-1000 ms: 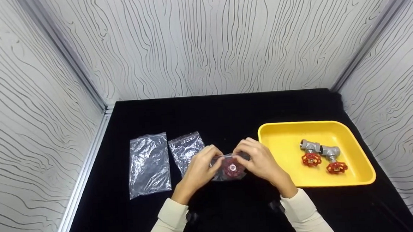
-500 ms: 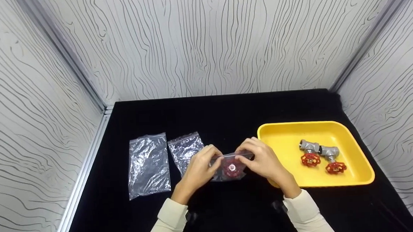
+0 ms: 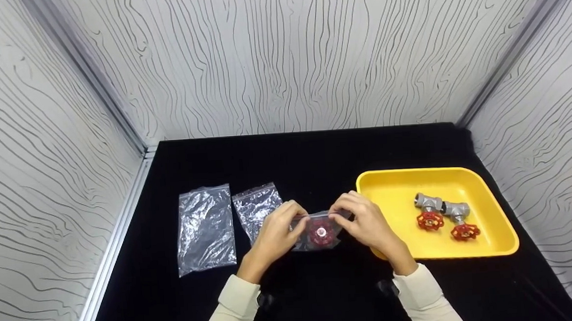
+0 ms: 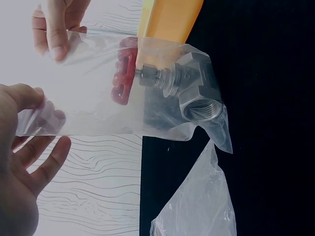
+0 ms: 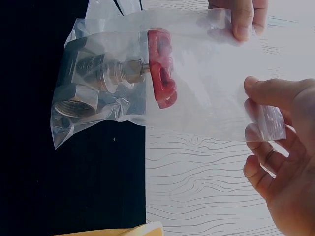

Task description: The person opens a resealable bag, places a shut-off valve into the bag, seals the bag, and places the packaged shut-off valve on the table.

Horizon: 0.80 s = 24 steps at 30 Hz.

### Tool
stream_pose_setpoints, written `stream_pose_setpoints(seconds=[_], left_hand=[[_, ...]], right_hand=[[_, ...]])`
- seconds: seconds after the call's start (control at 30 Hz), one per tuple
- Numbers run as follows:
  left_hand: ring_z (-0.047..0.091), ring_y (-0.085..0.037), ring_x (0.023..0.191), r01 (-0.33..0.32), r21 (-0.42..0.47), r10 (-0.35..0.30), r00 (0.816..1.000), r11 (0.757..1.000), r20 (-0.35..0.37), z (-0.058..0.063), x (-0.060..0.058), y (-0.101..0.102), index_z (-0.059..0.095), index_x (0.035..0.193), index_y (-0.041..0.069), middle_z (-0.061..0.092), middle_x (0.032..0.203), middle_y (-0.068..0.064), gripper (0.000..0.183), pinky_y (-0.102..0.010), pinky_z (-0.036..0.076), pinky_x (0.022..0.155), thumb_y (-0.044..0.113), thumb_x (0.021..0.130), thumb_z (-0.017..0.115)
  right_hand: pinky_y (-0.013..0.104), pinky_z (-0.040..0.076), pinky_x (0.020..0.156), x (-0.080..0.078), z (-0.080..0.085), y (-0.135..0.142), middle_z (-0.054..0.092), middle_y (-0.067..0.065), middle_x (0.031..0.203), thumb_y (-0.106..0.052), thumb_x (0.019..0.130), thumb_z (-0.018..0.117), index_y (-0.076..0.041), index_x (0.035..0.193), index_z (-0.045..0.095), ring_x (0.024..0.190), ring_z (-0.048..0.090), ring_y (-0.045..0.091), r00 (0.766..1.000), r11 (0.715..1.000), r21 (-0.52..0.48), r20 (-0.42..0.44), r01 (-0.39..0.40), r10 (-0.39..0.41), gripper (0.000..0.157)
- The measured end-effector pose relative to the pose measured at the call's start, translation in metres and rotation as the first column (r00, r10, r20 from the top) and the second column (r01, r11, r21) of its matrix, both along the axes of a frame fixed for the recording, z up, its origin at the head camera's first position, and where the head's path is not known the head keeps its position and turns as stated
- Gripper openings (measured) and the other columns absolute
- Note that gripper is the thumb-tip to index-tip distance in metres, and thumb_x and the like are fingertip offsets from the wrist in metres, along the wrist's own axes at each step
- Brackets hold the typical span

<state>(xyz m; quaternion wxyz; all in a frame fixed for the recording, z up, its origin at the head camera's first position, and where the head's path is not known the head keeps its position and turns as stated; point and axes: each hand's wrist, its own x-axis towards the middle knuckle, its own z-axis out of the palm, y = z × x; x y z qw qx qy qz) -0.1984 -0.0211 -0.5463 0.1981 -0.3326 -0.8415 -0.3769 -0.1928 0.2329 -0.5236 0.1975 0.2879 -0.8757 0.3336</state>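
Note:
Between both hands is a clear zip-lock bag [image 5: 206,73] with a metal valve [image 4: 197,88] inside, its red handwheel [image 3: 321,232] facing the bag's mouth. My left hand [image 3: 279,228] pinches one top corner of the bag between thumb and fingers. The opposite top corner is pinched by my right hand [image 3: 363,221], thumb in front and fingers behind. In the wrist views the valve sits at the bag's bottom, its threaded opening [image 5: 76,107] near a lower corner.
Right of the hands stands a yellow tray [image 3: 385,184] with two more red-wheeled valves [image 3: 429,211] in it. To the left, a larger clear bag [image 3: 205,228] and a smaller one [image 3: 259,206] lie flat on the black cloth [image 3: 315,154]. Patterned white panels [image 3: 280,58] enclose the table.
My right hand has shifted slightly right along the bag's top edge, so more of that edge shows between the hands. The left hand keeps its pinch in nearly the same place.

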Motion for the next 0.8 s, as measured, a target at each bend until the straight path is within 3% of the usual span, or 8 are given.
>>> stream_pose_setpoints(seconds=[0.47,0.8], left_hand=[[0.067,-0.011,0.088,-0.010,0.014,0.010,1.000,1.000,-0.008,0.001,-0.001,0.001,0.070,0.098,0.013,0.070,0.096,0.002,0.004,-0.028,0.059,0.080,0.014,0.099,0.074],[0.066,-0.011,0.089,-0.011,0.005,0.011,1.000,1.000,0.009,0.001,-0.001,0.001,0.070,0.098,0.014,0.070,0.096,0.002,0.004,-0.027,0.060,0.081,0.013,0.099,0.074]], right_hand=[[0.026,0.052,0.077,0.002,-0.001,0.012,0.070,-0.009,0.093,-0.017,0.088,0.088,-0.018,0.095,0.076,0.087,0.060,0.011,0.993,0.996,-0.067,0.110,0.055,-0.047,0.014],[0.018,0.045,0.078,0.001,-0.008,0.015,0.071,-0.009,0.089,-0.009,0.086,0.088,-0.016,0.088,0.076,0.084,0.060,0.012,0.999,0.990,-0.131,0.039,0.042,-0.038,0.014]])
